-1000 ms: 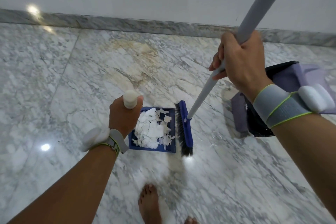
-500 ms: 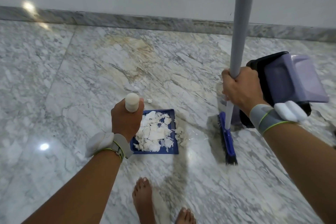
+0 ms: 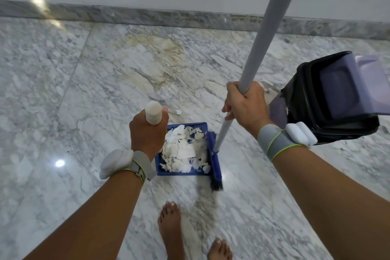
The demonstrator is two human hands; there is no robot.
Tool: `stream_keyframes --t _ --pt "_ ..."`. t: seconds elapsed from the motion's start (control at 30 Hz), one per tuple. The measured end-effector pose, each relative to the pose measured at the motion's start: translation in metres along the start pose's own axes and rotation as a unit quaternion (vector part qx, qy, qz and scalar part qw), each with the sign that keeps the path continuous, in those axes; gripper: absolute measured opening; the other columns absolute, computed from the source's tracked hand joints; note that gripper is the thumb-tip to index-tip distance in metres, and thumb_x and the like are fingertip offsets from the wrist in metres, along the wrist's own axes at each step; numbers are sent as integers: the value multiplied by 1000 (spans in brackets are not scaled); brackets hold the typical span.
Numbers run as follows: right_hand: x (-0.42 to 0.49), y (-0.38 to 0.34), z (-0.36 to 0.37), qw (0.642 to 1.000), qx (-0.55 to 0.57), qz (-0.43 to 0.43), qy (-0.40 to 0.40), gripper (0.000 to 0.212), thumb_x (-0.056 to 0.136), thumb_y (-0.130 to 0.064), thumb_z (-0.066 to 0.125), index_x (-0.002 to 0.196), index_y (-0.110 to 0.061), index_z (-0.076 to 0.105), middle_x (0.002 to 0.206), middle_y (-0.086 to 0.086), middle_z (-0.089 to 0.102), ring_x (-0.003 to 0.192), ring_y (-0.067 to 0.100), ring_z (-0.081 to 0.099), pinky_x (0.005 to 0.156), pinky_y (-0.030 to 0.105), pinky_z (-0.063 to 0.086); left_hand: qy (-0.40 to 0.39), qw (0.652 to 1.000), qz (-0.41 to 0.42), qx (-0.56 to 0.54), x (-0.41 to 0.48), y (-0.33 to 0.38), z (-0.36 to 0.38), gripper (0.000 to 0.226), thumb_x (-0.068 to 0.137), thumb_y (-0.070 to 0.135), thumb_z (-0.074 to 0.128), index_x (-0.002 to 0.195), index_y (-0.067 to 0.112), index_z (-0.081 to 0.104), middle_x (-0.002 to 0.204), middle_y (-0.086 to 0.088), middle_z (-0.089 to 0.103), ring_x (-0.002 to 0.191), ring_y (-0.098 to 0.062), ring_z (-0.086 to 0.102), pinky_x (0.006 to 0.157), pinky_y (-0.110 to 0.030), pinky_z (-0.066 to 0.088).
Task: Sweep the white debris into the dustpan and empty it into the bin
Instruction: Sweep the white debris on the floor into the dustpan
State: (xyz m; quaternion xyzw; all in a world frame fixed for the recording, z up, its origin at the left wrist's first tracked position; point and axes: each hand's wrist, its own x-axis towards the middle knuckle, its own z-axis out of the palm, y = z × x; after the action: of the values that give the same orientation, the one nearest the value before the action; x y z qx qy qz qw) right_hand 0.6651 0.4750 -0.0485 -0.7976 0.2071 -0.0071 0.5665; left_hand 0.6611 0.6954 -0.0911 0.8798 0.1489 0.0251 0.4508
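Observation:
A blue dustpan (image 3: 179,173) lies on the marble floor, filled with white debris (image 3: 183,152). My left hand (image 3: 147,135) grips its upright cream handle (image 3: 153,113). My right hand (image 3: 245,104) is closed around the grey broom handle (image 3: 268,19). The blue broom head (image 3: 214,160) with black bristles rests against the dustpan's right, open edge. One small white scrap (image 3: 178,112) lies on the floor just beyond the dustpan. The purple bin (image 3: 329,99) with a black liner stands to the right, its swing lid tilted open.
Marble floor (image 3: 84,91) runs to a grey skirting (image 3: 168,17) and white wall at the back. My bare feet (image 3: 171,228) stand just behind the dustpan. Both wrists carry grey bands with white pods.
The broom head swung from beside the bin back left to the dustpan's open edge, pushing the loose pieces at its lip inside. The dustpan stayed in place.

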Motion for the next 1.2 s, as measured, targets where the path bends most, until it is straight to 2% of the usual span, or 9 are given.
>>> stream_keyframes --t 0.1,0.27,0.37,0.43,0.5,0.73,0.87,1.0,1.2 --pt "-4 -14 13 999 41 -10 -14 40 95 -16 53 56 -7 53 49 8 54 54 26 67 43 29 52 -2 1000 -4 1 0 -2 -3 36 89 33 64 76 0 66 73 -16 69 67 -23 63 50 -6 38" --pt "-10 -33 22 995 84 -20 -40 46 95 -15 52 50 -12 50 46 7 53 57 32 66 41 29 50 1 1000 -29 -12 -2 -6 -10 36 89 35 64 75 1 65 72 -13 70 61 -14 60 51 -5 38" --pt "-12 -42 23 995 82 -32 -43 47 98 -16 52 50 -11 50 46 7 54 56 32 66 41 29 50 2 998 -45 -41 1 -11 -20 30 88 35 65 68 13 64 72 -7 71 72 -19 66 65 -24 47" --pt "-13 -51 22 995 76 -47 -42 48 98 -17 52 51 -11 50 46 7 54 55 32 66 40 30 51 0 997 -56 -60 4 -15 -29 27 88 35 66 64 22 63 72 -1 71 74 -17 67 74 -29 50" --pt "-13 -62 22 995 72 -62 -41 47 97 -16 52 51 -10 50 46 9 54 54 32 65 41 31 51 7 996 -64 -65 7 -19 -38 27 88 35 66 64 25 62 72 1 71 74 -17 67 76 -31 52" --pt "0 -104 40 993 87 -80 -23 41 94 -14 52 53 -10 50 44 7 53 52 32 63 41 31 51 34 996 -56 -60 28 -20 -67 30 90 33 64 71 10 66 74 -10 71 67 -14 63 70 -29 48" --pt "12 -128 55 990 96 -104 -3 39 92 -16 51 53 -10 51 43 5 54 50 32 64 40 32 52 57 994 -64 -70 44 -20 -79 29 90 33 64 64 20 62 71 -4 70 67 -12 63 71 -28 47" --pt "24 -146 70 988 100 -118 6 36 90 -19 50 55 -10 49 44 5 53 48 32 63 39 32 50 76 991 -75 -79 63 -23 -87 29 90 33 64 66 17 62 69 -2 69 65 -9 61 71 -28 47" --pt "49 -159 86 988 65 -139 12 34 90 -20 49 58 -9 49 50 12 53 47 27 62 38 31 51 94 992 -66 -51 88 -35 -92 40 89 36 63 73 -1 62 71 -18 68 70 -30 64 68 -38 51"
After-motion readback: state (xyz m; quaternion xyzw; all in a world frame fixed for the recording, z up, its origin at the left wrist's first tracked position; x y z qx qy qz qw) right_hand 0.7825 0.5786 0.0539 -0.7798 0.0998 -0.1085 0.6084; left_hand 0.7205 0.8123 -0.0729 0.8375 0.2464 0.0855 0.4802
